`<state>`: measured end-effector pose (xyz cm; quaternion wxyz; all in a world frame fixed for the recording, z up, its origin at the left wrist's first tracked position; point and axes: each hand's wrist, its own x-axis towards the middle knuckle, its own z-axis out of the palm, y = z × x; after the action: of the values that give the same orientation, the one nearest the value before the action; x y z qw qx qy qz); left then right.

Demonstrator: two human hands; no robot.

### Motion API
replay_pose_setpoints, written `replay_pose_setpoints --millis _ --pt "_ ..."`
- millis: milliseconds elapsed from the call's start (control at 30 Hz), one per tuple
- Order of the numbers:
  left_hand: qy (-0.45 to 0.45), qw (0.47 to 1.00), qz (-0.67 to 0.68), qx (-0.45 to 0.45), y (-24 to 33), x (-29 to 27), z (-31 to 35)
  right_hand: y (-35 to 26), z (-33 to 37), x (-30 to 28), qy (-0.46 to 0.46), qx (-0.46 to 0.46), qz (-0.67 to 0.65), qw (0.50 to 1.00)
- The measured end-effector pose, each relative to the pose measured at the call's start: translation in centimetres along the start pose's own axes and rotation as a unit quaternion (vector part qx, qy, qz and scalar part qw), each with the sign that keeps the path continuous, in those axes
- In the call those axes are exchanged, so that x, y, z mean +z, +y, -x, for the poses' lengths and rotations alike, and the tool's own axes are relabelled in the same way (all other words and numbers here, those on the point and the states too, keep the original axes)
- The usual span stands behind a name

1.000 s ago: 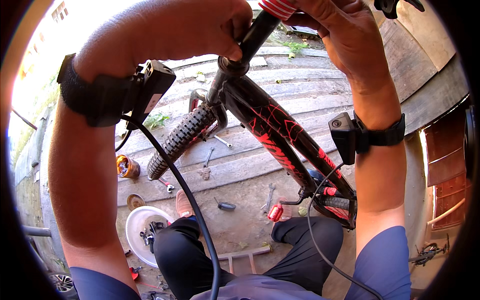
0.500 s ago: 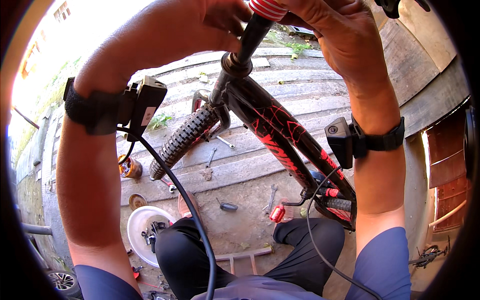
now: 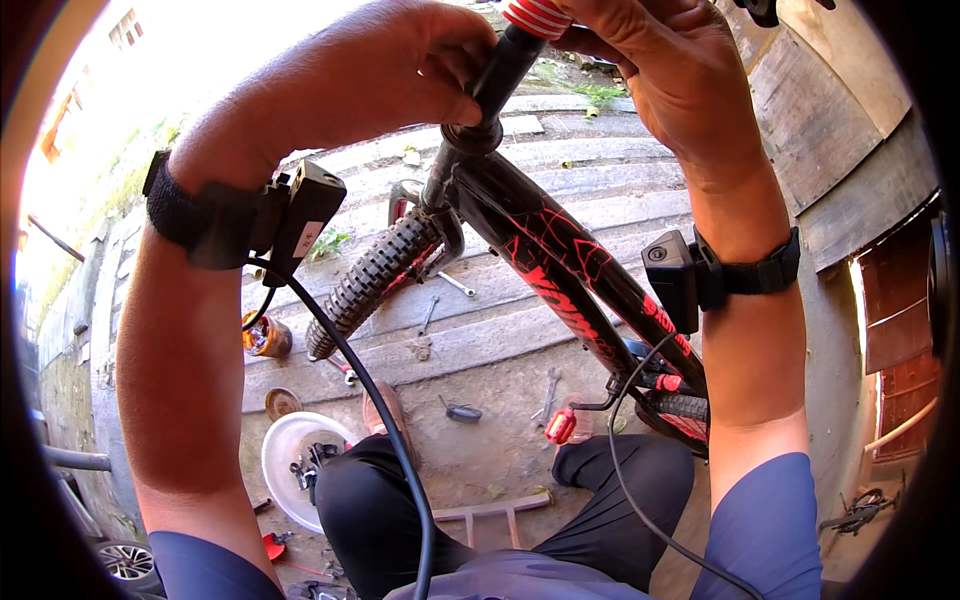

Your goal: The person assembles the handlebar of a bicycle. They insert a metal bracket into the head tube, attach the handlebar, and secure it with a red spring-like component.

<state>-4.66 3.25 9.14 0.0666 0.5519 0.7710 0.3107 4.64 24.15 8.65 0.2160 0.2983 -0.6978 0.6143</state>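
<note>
A black bicycle frame with red markings (image 3: 545, 265) stands tilted in front of me, its knobby front tyre (image 3: 375, 285) at the left. From its head tube rises a black steerer tube (image 3: 508, 72), topped by a stack of red rings with white stripes (image 3: 538, 17), cut off by the upper picture edge. My left hand (image 3: 445, 75) is closed at the tube, its thumb low by the dark headset ring (image 3: 472, 136); some fingertips are hidden behind the tube. My right hand (image 3: 675, 75) is closed around the red rings from the right, its fingers partly out of the picture.
Wrenches (image 3: 548, 395) and a folded dark tool (image 3: 460, 411) lie on the ground. A red-handled screwdriver (image 3: 562, 425) is near the pedal crank. Left of my knees are a white basin (image 3: 275, 465) with metal parts and an orange tub (image 3: 268, 338). Cables hang from both wrist devices.
My left hand has come lower along the steerer tube, its thumb nearing the headset ring. My right hand stays by the red rings, and the view has shifted slightly.
</note>
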Motion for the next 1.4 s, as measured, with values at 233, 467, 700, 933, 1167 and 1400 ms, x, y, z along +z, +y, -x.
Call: replay_pose_setpoints --millis 233,467,700,933,1167,1400 --pt "0.0 1.0 -0.017 0.001 -1.3 0.1 0.1 0.4 -0.4 -0.4 0.004 0.018 -0.02 1.0" --pt "0.049 0.992 0.097 0.06 -0.1 -0.9 0.0 0.3 -0.6 -0.4 -0.008 -0.004 0.001 1.0" --pt "0.074 0.997 -0.008 0.01 3.3 -0.5 -0.6 0.3 -0.6 -0.4 -0.024 -0.025 0.006 0.999" --pt "0.1 0.995 -0.011 0.013 4.2 -0.4 -0.1 0.9 0.0 0.4 0.038 -0.014 0.008 0.999" --pt "0.126 0.992 0.009 -0.029 4.7 0.1 -0.2 4.4 4.8 0.6 -0.002 0.087 -0.014 0.996" --pt "0.159 0.986 -0.039 0.038 5.3 0.9 1.2 6.0 5.4 3.4 0.083 0.121 -0.032 0.989"
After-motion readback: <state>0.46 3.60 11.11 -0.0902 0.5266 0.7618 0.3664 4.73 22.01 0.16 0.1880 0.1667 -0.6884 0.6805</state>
